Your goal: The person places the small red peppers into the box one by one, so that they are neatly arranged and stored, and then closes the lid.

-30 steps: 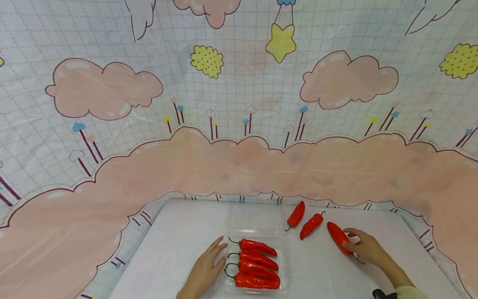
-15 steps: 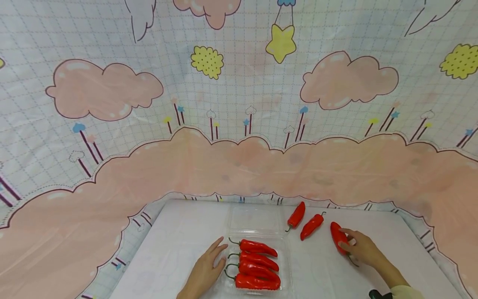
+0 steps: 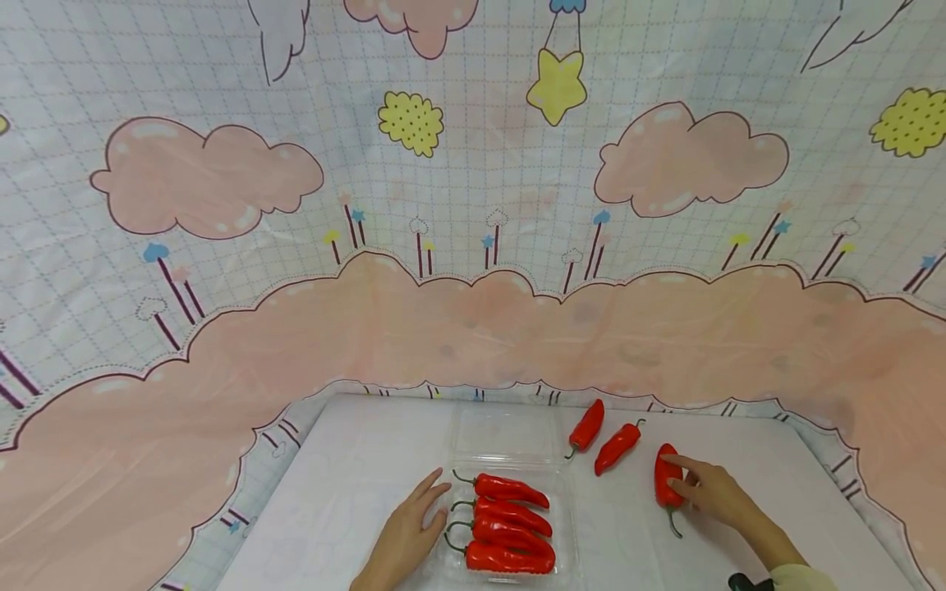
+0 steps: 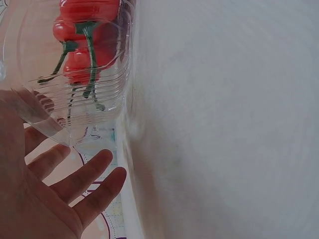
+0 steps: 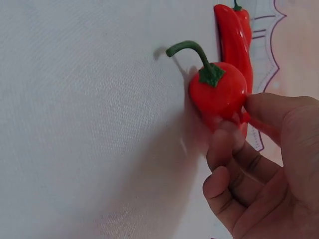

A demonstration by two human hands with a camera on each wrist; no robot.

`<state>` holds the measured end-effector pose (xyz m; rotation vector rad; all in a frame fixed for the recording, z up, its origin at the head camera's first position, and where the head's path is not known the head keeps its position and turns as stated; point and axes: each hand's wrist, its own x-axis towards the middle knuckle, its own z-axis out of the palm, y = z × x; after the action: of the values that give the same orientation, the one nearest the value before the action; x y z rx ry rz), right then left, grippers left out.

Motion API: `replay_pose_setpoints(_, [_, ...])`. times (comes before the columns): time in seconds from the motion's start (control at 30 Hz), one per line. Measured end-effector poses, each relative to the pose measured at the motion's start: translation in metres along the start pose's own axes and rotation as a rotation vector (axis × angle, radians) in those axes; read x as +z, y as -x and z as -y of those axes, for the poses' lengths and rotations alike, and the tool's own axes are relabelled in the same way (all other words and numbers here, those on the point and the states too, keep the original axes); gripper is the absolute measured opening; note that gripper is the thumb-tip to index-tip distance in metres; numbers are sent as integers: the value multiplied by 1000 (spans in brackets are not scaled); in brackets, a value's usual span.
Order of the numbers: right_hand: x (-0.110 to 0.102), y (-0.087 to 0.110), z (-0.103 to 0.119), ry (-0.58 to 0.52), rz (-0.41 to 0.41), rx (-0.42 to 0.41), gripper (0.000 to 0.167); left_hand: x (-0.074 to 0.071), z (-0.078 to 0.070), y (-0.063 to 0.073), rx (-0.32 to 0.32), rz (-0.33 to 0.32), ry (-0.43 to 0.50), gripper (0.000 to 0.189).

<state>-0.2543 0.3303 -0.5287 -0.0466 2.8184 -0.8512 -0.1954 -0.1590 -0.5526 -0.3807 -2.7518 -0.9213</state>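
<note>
Beside the clear plastic box [image 3: 567, 525], my left hand [image 3: 402, 529] has its fingers spread and touches the left wall. Several red chili peppers [image 3: 510, 556] lie crosswise in the box, their green stems to the left. My right hand [image 3: 718, 495] holds another red chili pepper [image 3: 663, 484] on the right of the table between thumb and fingers. That pepper points away, its stem toward me. The right wrist view shows the chili pepper [image 5: 217, 97] end-on, with the thumb on one side and curled fingers on the other; part of it is hidden.
Two more red peppers, one near the back edge [image 3: 587, 425] and one closer to my right hand [image 3: 617, 448], lie on the white table [image 3: 340, 460]. The box's transparent lid [image 3: 506, 433] lies folded back. A patterned cloth [image 3: 473, 328] hangs behind the table.
My right hand has moved slightly left, turning the held pepper from a slant to nearly straight away from me. The left hand and the box have stayed put.
</note>
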Motion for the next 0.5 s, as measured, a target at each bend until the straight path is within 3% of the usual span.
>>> replay_pose_setpoints(0.2, [1,1,0,-1,-11,-41,43,1,0,1,-1,-2,0,37])
replay_pose_setpoints(0.5, [1,4,0,-24,1,-77,55,0,-1,-1,-11,10,5,37])
